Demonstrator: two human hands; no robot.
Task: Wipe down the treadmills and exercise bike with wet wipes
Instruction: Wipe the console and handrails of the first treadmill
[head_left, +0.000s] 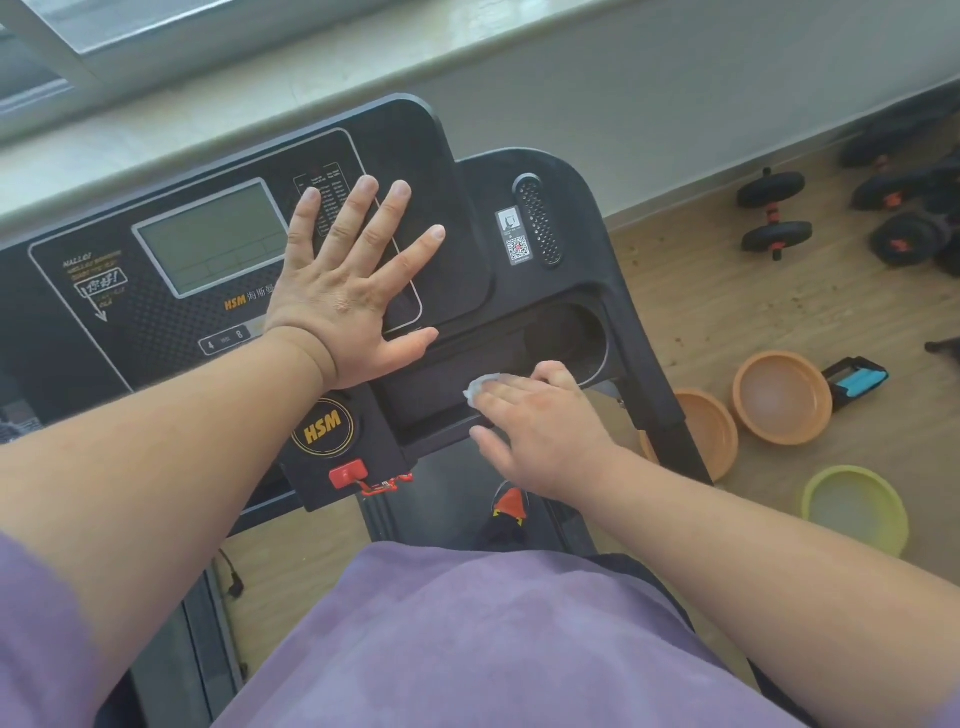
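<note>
The treadmill console (156, 291) fills the left and middle, black, under a window sill (363, 88). Its grey display screen (213, 236) is blank; below it runs orange "HSM" with Chinese characters, and a small button strip shows "4" and "8". A round badge (323, 426) lower down reads "HSM" in yellow, above a red safety key (347, 474). A QR-code sticker (517, 236) sits beside an oval speaker grille (537, 221); its small print is unreadable.

The left hand (345, 283) lies flat on the console, palm down, fingers spread and straight, thumb out to the side. The right hand (535, 415) reaches into the tray recess (452, 384) beside the cup holder (571, 338), its fingers bent down pressing the crumpled white wet wipe (480, 387) onto the tray floor.

On the wooden floor (701, 291) at right lie black dumbbells (774, 213), two orange bowls (782, 397) and a yellow-green bowl (854, 506).
</note>
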